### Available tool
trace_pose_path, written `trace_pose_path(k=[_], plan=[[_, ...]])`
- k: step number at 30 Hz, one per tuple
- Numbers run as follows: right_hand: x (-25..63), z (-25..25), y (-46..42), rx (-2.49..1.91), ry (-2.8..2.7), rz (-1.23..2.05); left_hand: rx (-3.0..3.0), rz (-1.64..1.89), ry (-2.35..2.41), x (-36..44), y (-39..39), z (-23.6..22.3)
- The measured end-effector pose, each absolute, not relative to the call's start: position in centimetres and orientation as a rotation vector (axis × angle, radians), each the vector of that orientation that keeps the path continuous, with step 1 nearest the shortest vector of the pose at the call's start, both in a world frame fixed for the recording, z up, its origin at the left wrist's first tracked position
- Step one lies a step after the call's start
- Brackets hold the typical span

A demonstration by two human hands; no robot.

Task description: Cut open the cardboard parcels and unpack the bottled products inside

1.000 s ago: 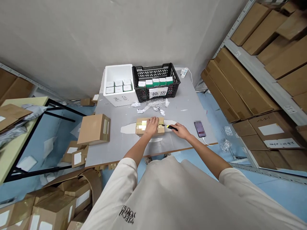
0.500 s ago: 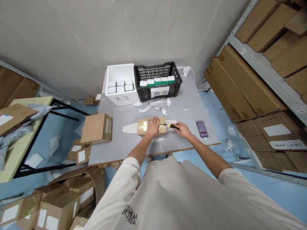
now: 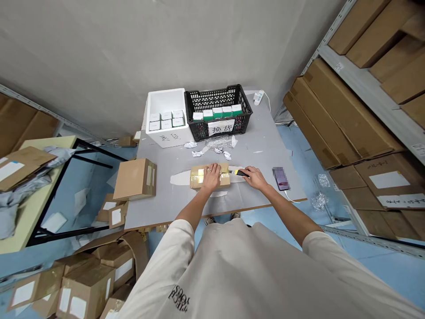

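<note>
A small taped cardboard box (image 3: 195,179) lies on the grey table. My left hand (image 3: 212,176) presses on its top, with the fingertips over its far edge. In my right hand (image 3: 255,178) is a black and yellow utility knife (image 3: 240,173), gripped by the handle. The knife points left and its tip is at the box's right end; how deep the blade sits cannot be made out. Pale worn patches of the tabletop show around the box.
Behind stand a white foam box (image 3: 171,138) and a black crate (image 3: 246,119), both holding small white-and-green boxes. Crumpled paper (image 3: 197,153) and clear plastic wrap (image 3: 217,142) lie before them. A larger carton (image 3: 133,179) is left, a phone (image 3: 281,179) right.
The knife and my right hand have drawn slightly right, away from the box's middle to its right end. My left hand stays on the box. The camera view has shifted a little.
</note>
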State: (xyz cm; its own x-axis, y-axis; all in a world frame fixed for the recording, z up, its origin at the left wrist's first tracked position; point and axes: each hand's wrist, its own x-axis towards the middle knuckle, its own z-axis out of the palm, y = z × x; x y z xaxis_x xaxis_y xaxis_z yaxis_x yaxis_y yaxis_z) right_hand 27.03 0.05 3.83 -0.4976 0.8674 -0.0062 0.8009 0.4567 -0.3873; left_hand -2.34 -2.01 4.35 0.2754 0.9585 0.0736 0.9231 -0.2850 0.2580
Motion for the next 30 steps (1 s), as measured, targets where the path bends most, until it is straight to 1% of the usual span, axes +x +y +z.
trace_pose_path(k=[6, 12, 17, 25, 30], plan=[[26.5, 3.9, 0.8, -1.423, -2.471, 0.631, 2.335, 0.329, 1.78, -2.3, -2.1, 4.6], [28.4, 3.9, 2.2, -1.555, -2.226, 0.639, 2.288, 0.401, 1.779, -2.1, -2.3, 4.6], [28.7, 3.5, 2.1, -1.611, -2.089, 0.734, 2.299, 0.415, 1.762, -2.7, -2.7, 4.5], [23.7, 3.3, -0.5, -1.43, -1.97, 0.97, 2.249, 0.374, 1.844, -9.8, -6.6, 4.6], [20.3, 3.5, -1.7, -1.391, -1.937, 1.137, 2.079, 0.413, 1.962, -13.5, -9.0, 3.1]])
